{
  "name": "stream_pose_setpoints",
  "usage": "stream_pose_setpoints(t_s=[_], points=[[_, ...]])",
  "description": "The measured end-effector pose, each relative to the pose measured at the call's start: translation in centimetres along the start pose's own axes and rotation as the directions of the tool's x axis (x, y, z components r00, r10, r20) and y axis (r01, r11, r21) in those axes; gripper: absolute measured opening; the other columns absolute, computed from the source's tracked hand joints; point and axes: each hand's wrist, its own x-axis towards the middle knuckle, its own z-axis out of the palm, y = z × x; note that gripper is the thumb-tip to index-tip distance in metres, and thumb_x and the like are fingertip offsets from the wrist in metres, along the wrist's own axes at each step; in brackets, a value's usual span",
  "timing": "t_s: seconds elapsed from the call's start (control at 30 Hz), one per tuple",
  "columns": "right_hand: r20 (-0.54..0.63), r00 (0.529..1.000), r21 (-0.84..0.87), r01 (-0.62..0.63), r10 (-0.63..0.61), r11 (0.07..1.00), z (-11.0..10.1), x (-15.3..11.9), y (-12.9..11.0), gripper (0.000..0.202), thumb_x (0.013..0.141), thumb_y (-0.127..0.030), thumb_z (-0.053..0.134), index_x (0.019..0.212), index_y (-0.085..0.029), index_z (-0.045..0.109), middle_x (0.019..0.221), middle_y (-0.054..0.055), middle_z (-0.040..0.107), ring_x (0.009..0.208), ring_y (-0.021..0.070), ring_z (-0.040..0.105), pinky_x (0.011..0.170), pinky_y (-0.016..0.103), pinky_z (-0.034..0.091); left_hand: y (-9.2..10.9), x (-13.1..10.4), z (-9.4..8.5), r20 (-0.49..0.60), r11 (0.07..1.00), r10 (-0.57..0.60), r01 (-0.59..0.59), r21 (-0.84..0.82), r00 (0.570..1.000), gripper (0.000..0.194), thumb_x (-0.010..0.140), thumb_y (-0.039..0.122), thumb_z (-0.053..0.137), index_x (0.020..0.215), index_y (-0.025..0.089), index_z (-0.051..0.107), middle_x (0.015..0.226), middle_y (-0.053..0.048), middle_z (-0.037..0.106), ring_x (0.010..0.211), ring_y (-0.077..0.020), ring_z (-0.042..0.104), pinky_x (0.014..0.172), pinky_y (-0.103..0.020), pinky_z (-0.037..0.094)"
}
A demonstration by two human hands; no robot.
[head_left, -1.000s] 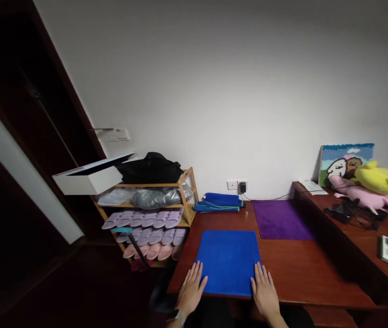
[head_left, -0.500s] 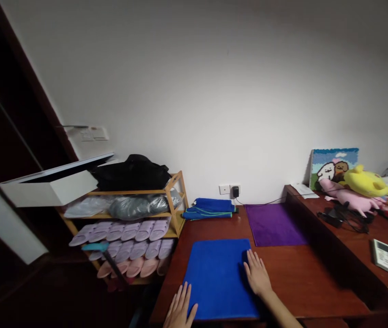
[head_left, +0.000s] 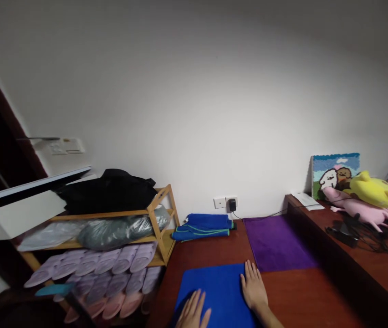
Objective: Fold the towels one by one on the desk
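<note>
A blue cloth (head_left: 222,291) lies flat on the brown wooden table (head_left: 293,291), its lower part cut off by the bottom of the view. My left hand (head_left: 193,310) rests on its left part, palm down, with the fingers stretched out. On the cloth's right edge lies my right hand (head_left: 254,286), also flat, fingers extended and thumb apart. Behind them, a purple cloth (head_left: 279,243) is spread out toward the wall. Several folded blue cloths with green edging (head_left: 202,226) are piled at the table's back left corner.
A wooden rack (head_left: 161,228) with several slippers (head_left: 112,259) and a black bag (head_left: 110,191) stands at left. On the raised surface at right are plush toys (head_left: 373,189), a picture (head_left: 335,175) and cables (head_left: 358,234). A plugged-in adapter (head_left: 232,205) sits on the wall.
My left hand has moved from the cloth's left edge inward onto it. The right hand stays at the right edge. The view has tilted up and come closer.
</note>
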Motion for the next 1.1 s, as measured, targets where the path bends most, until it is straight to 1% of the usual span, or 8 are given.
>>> stream_pose_setpoints(t_s=[0.07, 0.17, 0.3, 0.43, 0.67, 0.77, 0.97, 1.1], points=[[-0.004, 1.000, -0.019, 0.003, -0.003, 1.000, -0.1, 0.0, 0.0, 0.072, 0.100, -0.049, 0.016, 0.159, -0.008, 0.021, 0.168, 0.005, 0.018, 0.156, 0.0233, 0.013, 0.129, 0.042, 0.012, 4.5, 4.2, -0.7, 0.027, 0.989, 0.107, -0.104, -0.101, 0.994, 0.055, 0.105, 0.053, 0.033, 0.156, 0.035, 0.037, 0.160, 0.004, 0.042, 0.145, -0.0228, 0.045, 0.119, -0.042, 0.043], [0.009, 0.998, -0.050, 0.063, -0.062, 0.997, 0.3, 0.1, 0.4, 0.066, 0.099, -0.041, 0.021, 0.158, -0.012, 0.030, 0.167, 0.005, 0.018, 0.156, 0.0241, 0.013, 0.128, 0.043, 0.013, 10.5, 9.1, 0.9, 0.097, 0.962, 0.196, -0.172, -0.211, 0.976, 0.054, 0.107, 0.050, 0.023, 0.158, 0.033, 0.033, 0.163, 0.002, 0.035, 0.150, -0.0225, 0.035, 0.124, -0.045, 0.034], [0.056, 0.990, -0.069, 0.131, -0.127, 0.989, 1.6, 1.0, 1.2, 0.063, 0.095, -0.036, 0.031, 0.155, -0.023, 0.040, 0.166, 0.002, 0.022, 0.155, 0.0270, 0.016, 0.128, 0.048, 0.015, 13.5, 12.2, 5.0, 0.132, 0.954, 0.178, -0.138, -0.265, 0.975, 0.056, 0.107, 0.046, 0.013, 0.158, 0.031, 0.029, 0.162, 0.002, 0.037, 0.150, -0.0213, 0.034, 0.126, -0.046, 0.030], [0.039, 0.997, -0.105, 0.069, -0.065, 0.992, 1.5, 1.3, 0.9, 0.065, 0.097, -0.038, 0.025, 0.157, -0.017, 0.035, 0.166, 0.003, 0.023, 0.155, 0.0253, 0.017, 0.128, 0.044, 0.018, 10.5, 11.9, 6.0, 0.134, 0.962, 0.174, -0.139, -0.235, 0.976, 0.056, 0.106, 0.053, 0.019, 0.158, 0.034, 0.026, 0.163, 0.004, 0.033, 0.152, -0.0222, 0.031, 0.127, -0.047, 0.029], [0.004, 1.000, -0.089, 0.023, -0.022, 0.996, 0.8, 0.2, 0.3, 0.070, 0.100, -0.044, 0.013, 0.160, -0.010, 0.020, 0.168, 0.003, 0.017, 0.156, 0.0224, 0.012, 0.128, 0.042, 0.015, -2.1, 7.9, 2.2, 0.153, 0.987, -0.155, 0.158, -0.007, 0.976, 0.068, 0.103, 0.062, 0.017, 0.160, 0.025, 0.023, 0.166, 0.000, 0.025, 0.155, -0.0242, 0.022, 0.127, -0.051, 0.023], [0.016, 1.000, -0.103, 0.016, -0.014, 0.995, 0.8, 0.2, 0.3, 0.071, 0.099, -0.045, 0.012, 0.161, -0.010, 0.019, 0.168, 0.002, 0.016, 0.156, 0.0217, 0.011, 0.128, 0.042, 0.014, -5.6, 6.6, 1.9, 0.123, 0.971, -0.238, 0.235, 0.037, 0.964, 0.072, 0.102, 0.065, 0.018, 0.160, 0.023, 0.024, 0.167, -0.003, 0.025, 0.155, -0.0246, 0.022, 0.127, -0.050, 0.024], [0.110, 0.994, -0.137, 0.004, 0.011, 0.991, -1.0, -0.1, -0.1, 0.071, 0.099, -0.044, 0.012, 0.161, -0.008, 0.015, 0.169, 0.004, 0.013, 0.156, 0.0221, 0.009, 0.128, 0.039, 0.013, -5.5, 6.2, 1.7, 0.088, 0.971, -0.239, 0.237, 0.035, 0.967, 0.074, 0.102, 0.066, 0.017, 0.160, 0.021, 0.027, 0.166, -0.005, 0.027, 0.155, -0.0259, 0.023, 0.126, -0.051, 0.023], [0.076, 0.997, -0.083, 0.029, -0.023, 0.996, -1.2, -1.3, 0.2, 0.071, 0.100, -0.047, 0.012, 0.162, -0.012, 0.013, 0.170, 0.001, 0.010, 0.157, 0.0201, 0.007, 0.128, 0.039, 0.013, -5.2, 6.3, 1.6, 0.089, 0.970, -0.241, 0.240, 0.025, 0.966, 0.077, 0.101, 0.067, 0.015, 0.160, 0.018, 0.028, 0.167, -0.006, 0.026, 0.155, -0.0250, 0.023, 0.127, -0.049, 0.022]])
